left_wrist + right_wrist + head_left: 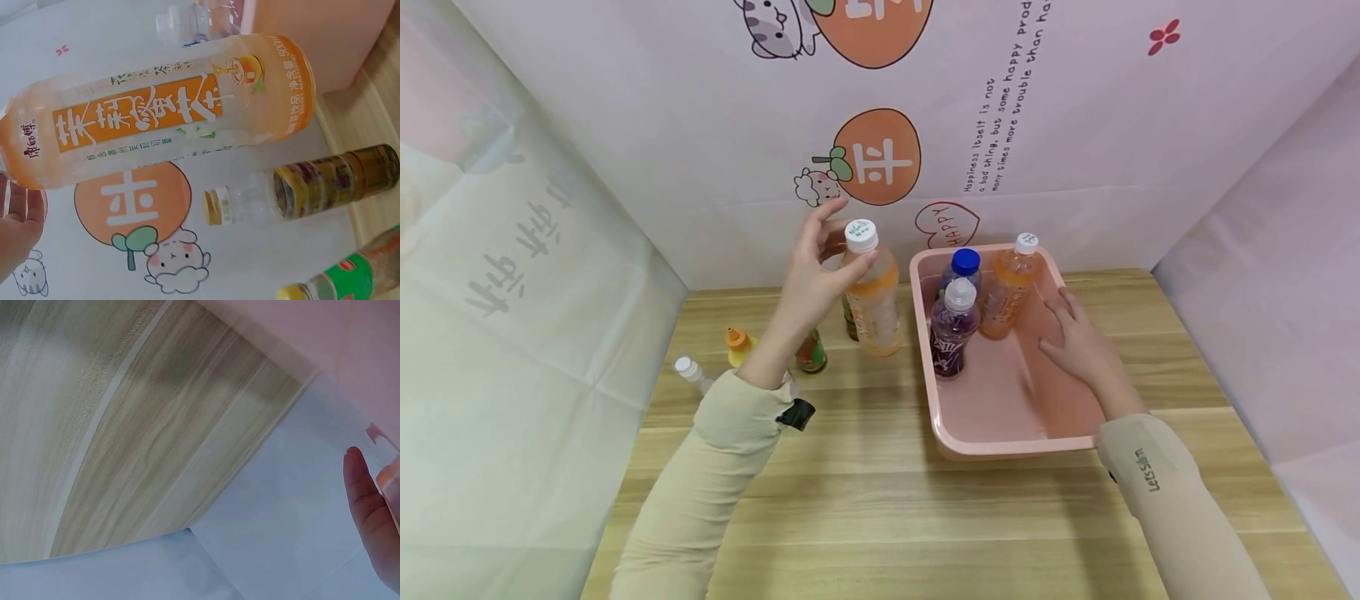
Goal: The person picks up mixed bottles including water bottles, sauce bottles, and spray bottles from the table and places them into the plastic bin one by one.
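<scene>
My left hand (pixel 816 279) pinches a large clear plastic tea bottle (pixel 874 312) near its white cap. The bottle stands upright left of a pink plastic bin (pixel 992 446); its orange jasmine-tea label faces the left wrist camera. On the bin's right rim rests my right hand (pixel 1086 354), fingers fairly straight and thumb on the inner side. Inside the bin, toward the back and left, are a purple drink bottle (pixel 953 337), a blue-capped bottle (pixel 965 265) and another orange-labelled tea bottle (pixel 1006 292). In the right wrist view one finger (pixel 365 506) shows beside the bin wall.
Behind the held bottle is a gold-capped glass bottle (pixel 312 184). A green-labelled bottle (pixel 811 354), a yellow orange-capped bottle (pixel 739 346) and a white-capped bottle (pixel 691 371) stand left on the wooden table (pixel 865 508). Printed cloth walls (pixel 715 167) enclose the back and sides.
</scene>
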Available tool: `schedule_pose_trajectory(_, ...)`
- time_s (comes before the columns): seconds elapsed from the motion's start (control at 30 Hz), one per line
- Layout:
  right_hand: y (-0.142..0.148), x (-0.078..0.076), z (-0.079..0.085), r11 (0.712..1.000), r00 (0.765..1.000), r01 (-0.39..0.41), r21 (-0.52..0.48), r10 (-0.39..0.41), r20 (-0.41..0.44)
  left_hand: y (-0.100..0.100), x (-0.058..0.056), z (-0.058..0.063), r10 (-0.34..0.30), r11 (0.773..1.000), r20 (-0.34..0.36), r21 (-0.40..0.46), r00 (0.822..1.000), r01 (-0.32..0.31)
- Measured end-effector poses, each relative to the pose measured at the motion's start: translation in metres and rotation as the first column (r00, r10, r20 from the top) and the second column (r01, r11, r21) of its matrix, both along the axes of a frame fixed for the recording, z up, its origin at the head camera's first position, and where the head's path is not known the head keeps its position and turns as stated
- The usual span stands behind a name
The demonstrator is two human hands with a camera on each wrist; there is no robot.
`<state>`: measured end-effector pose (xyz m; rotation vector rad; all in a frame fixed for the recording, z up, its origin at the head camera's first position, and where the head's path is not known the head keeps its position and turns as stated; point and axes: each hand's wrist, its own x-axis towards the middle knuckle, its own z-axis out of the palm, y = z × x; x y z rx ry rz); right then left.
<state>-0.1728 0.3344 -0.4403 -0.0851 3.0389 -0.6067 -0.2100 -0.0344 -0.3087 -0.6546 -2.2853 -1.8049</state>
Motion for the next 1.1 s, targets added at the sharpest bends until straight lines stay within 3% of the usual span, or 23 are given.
schedule_pose_trajectory(0.33, 0.000, 0.000, 0.000, 1.000, 1.000, 0.007, 0.014, -0.007, 0.020, 0.021, 0.004, 0.007, -0.068, 0.996, -0.022, 0.056, 0.997, 0.069)
schedule_pose_trajectory(0.77, 0.001, 0.000, 0.001, 1.000, 1.000, 0.008, 0.012, -0.008, 0.026, 0.052, 0.008, 0.016, -0.171, 0.981, 0.001, 0.095, 0.985, 0.170)
schedule_pose_trajectory(1.1, 0.000, 0.000, 0.002, 1.000, 1.000, 0.007, 0.001, -0.007, 0.024, 0.075, 0.016, 0.017, -0.241, 0.968, 0.069, 0.088, 0.968, 0.235)
